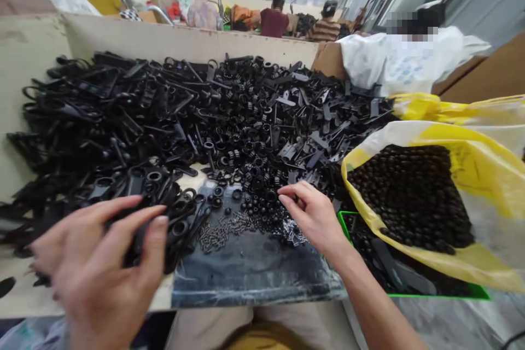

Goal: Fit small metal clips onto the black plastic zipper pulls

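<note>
My left hand (102,262) is over the near left of the heap, its fingers apart, with nothing visibly held. Black plastic parts with ringed ends (180,227) lie beside and behind it. My right hand (314,219) has thumb and fingertips pinched together at the edge of a pile of small black rings and balls (258,205); whatever is between them is too small to make out. Just below those fingertips are bright silver pins (293,232). Small grey metal screws or pins (223,229) are spread on a worn dark mat (254,270) between my hands.
A large heap of black clips and levers (135,104) fills the back, against a pale board wall (184,38). At right, a yellow-and-white bag (430,131) of black beads (410,197) rests over a green-edged crate (447,295). Several people sit beyond the wall.
</note>
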`<action>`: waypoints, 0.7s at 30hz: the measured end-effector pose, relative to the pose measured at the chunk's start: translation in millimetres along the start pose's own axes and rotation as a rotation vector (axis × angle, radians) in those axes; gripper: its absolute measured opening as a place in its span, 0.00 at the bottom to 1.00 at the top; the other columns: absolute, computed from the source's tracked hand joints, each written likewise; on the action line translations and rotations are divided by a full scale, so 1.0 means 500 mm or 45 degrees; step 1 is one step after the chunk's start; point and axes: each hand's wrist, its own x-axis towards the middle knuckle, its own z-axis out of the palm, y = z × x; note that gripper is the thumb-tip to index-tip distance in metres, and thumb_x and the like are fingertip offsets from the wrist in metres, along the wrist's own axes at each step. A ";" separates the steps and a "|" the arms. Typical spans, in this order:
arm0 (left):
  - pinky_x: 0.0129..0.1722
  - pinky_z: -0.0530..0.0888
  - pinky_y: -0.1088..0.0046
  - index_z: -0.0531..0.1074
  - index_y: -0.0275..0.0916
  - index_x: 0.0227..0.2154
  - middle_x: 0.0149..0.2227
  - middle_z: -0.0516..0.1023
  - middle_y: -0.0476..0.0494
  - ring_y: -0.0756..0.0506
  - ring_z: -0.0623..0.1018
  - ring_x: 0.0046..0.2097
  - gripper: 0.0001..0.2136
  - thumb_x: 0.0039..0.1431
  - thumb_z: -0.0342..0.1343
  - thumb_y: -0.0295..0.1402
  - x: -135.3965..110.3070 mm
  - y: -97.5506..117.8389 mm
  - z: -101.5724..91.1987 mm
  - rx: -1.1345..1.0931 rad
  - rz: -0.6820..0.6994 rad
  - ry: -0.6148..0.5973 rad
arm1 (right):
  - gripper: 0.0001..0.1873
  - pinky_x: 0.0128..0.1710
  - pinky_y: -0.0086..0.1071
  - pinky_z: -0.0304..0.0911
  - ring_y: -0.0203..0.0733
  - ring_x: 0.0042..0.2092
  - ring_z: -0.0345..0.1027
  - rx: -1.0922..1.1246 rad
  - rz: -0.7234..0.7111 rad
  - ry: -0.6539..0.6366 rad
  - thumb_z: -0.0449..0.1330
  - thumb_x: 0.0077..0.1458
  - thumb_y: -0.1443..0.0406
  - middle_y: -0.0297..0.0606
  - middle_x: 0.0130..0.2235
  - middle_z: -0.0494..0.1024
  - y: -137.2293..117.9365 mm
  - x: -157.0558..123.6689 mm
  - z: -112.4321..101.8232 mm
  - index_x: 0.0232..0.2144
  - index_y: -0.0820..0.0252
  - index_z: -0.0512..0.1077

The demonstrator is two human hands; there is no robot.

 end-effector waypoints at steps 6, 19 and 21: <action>0.52 0.67 0.51 0.81 0.44 0.38 0.44 0.83 0.38 0.32 0.75 0.51 0.05 0.64 0.60 0.29 -0.004 0.063 0.072 0.085 0.222 -0.248 | 0.04 0.26 0.29 0.57 0.39 0.31 0.75 -0.504 0.012 -0.102 0.64 0.66 0.65 0.38 0.41 0.79 -0.006 0.032 0.061 0.41 0.56 0.79; 0.44 0.63 0.58 0.78 0.41 0.38 0.39 0.81 0.44 0.38 0.72 0.45 0.05 0.67 0.58 0.26 -0.040 0.119 0.118 -0.014 0.292 -0.696 | 0.09 0.30 0.30 0.65 0.37 0.26 0.68 0.286 0.241 0.207 0.64 0.63 0.58 0.35 0.34 0.82 0.036 -0.009 0.013 0.40 0.58 0.77; 0.44 0.64 0.59 0.77 0.40 0.38 0.38 0.81 0.45 0.39 0.71 0.44 0.05 0.67 0.58 0.24 -0.060 0.130 0.118 -0.058 0.255 -0.749 | 0.12 0.27 0.29 0.65 0.36 0.25 0.67 0.377 0.247 0.200 0.64 0.63 0.58 0.34 0.34 0.81 0.034 -0.044 0.001 0.45 0.59 0.77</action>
